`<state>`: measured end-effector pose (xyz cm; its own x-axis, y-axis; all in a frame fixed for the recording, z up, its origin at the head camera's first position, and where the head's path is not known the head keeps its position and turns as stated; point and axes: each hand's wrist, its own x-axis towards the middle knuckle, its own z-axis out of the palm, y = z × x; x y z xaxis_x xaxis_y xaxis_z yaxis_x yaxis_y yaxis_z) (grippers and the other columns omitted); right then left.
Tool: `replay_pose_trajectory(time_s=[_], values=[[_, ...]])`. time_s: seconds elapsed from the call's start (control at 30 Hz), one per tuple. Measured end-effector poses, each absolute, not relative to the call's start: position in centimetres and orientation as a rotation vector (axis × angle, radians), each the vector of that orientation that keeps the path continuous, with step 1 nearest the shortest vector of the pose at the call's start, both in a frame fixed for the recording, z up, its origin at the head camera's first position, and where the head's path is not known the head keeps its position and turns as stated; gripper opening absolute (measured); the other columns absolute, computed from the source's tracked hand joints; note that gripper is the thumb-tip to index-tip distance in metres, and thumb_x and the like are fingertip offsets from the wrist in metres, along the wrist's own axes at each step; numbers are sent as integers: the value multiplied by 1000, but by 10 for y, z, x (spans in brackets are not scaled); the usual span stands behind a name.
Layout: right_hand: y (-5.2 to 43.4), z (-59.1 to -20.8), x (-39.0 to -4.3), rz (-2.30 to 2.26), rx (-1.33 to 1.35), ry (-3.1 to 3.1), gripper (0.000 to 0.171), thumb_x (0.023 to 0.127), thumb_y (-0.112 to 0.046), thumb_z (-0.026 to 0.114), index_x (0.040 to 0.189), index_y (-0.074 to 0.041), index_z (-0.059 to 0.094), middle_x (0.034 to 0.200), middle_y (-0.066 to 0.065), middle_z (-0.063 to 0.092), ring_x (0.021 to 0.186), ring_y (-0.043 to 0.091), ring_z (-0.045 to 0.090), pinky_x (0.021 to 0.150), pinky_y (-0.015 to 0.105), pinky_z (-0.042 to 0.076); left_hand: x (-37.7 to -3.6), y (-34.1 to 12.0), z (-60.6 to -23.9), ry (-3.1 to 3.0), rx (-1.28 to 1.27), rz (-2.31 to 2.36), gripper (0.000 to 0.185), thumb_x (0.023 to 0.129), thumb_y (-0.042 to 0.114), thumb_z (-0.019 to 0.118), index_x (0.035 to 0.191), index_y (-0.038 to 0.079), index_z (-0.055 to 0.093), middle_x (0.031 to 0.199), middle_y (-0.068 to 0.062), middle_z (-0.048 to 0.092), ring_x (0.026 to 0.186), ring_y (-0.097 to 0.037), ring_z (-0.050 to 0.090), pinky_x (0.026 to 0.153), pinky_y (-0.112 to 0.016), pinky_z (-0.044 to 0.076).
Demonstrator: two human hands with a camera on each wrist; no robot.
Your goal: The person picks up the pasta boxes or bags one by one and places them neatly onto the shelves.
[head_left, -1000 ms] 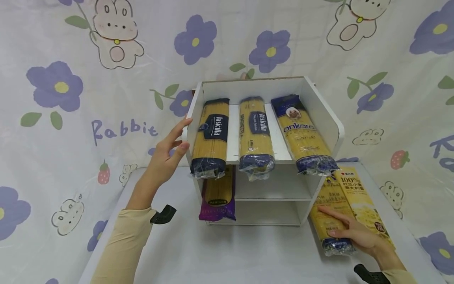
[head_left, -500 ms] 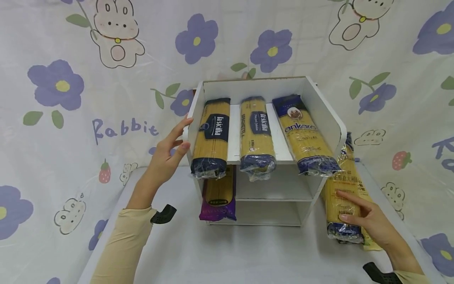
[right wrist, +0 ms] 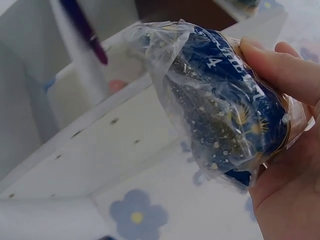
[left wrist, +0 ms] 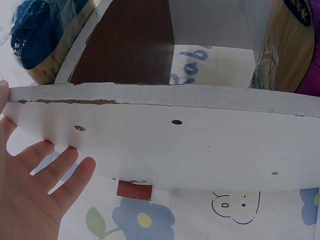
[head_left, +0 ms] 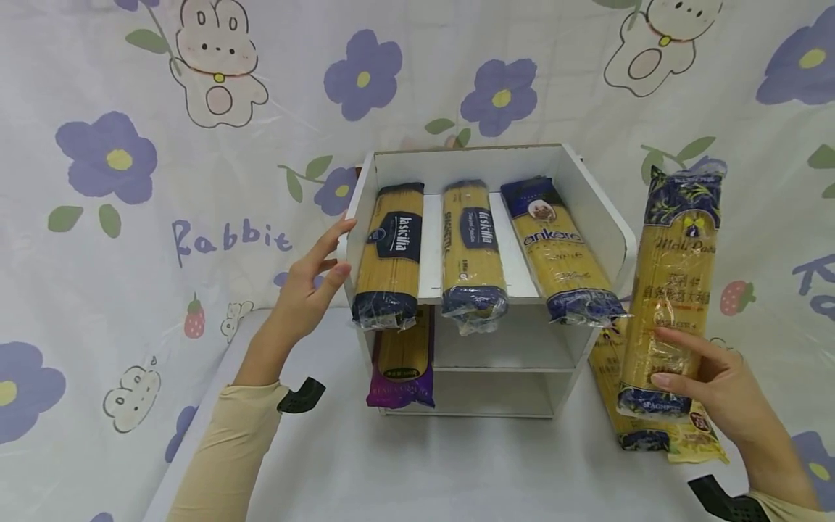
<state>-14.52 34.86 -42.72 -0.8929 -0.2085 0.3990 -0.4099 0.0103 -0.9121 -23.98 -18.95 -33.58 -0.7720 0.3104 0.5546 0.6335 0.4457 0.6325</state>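
My right hand [head_left: 727, 384] grips a pack of spaghetti [head_left: 678, 290] near its lower end, holding it raised and nearly upright right of the white shelf [head_left: 502, 354]. In the right wrist view its clear-and-blue wrapped end [right wrist: 225, 100] shows, thumb on one side. My left hand [head_left: 303, 290] rests against the shelf's left side panel [left wrist: 200, 145], fingers extended along its outer face and thumb at the front edge. Three spaghetti packs lie on the top tier: two labelled la sicilia [head_left: 390, 246] [head_left: 472, 246] and one labelled ankara [head_left: 554, 246].
A purple-ended pasta pack [head_left: 401, 370] sticks out of the middle tier at left. On the table [head_left: 417, 471], right of the shelf, lie another spaghetti pack [head_left: 616, 384] and a yellow pasta pack [head_left: 698, 438], partly hidden. A patterned cloth [head_left: 261, 167] hangs behind.
My right hand has lifted the spaghetti pack off the table, up and to the right, uncovering another pack beneath. My left hand has stayed at the shelf's side.
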Motion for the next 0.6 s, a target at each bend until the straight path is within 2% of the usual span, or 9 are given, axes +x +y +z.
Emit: replay_pose_trajectory(time_s=[0.17,0.27,0.33,0.4,0.43,0.5,0.6], values=[[342,-411,-141,2019,745,-2057,67,80,32,53,141,4,50,135,-6,60,109,5,68,74,21,60,-240,-190,-336,-2348,-796,-1248,54,102,50,45,153,39,32,163,10,29,144,-35,42,111,-54,44],[340,-406,-139,2011,844,-2031,67,78,33,54,139,6,51,132,-3,63,104,6,71,71,20,60,-239,-189,-335,-2351,-792,-1249,54,102,50,45,153,40,32,163,10,29,143,-36,42,111,-55,44],[340,-403,-138,1982,926,-2024,67,76,34,56,137,6,53,127,-3,66,81,0,70,59,18,55,-239,-189,-336,-2349,-796,-1252,54,102,49,45,153,39,32,164,10,29,144,-36,41,111,-55,44],[339,-400,-137,1930,985,-2040,66,74,33,58,135,5,57,121,-3,69,59,1,59,48,20,46,-239,-189,-336,-2346,-801,-1253,54,102,49,46,154,38,32,164,9,29,144,-36,41,111,-55,44],[339,-399,-137,1910,1003,-2050,66,74,33,59,133,5,58,121,-4,69,57,3,57,47,22,44,-239,-189,-336,-2343,-803,-1255,54,102,48,46,154,38,32,163,9,29,144,-35,41,110,-55,44],[338,-397,-135,1876,1005,-2082,64,73,32,60,131,5,60,120,-5,69,59,1,57,48,21,45,-239,-189,-336,-2336,-810,-1257,54,102,47,46,154,37,33,163,9,29,144,-35,41,110,-55,44],[338,-394,-131,1848,1007,-2119,63,72,32,61,129,5,61,124,-6,67,82,-1,68,56,16,52,-239,-189,-336,-2335,-810,-1255,54,103,46,46,154,37,33,163,9,30,144,-35,41,110,-55,44]])
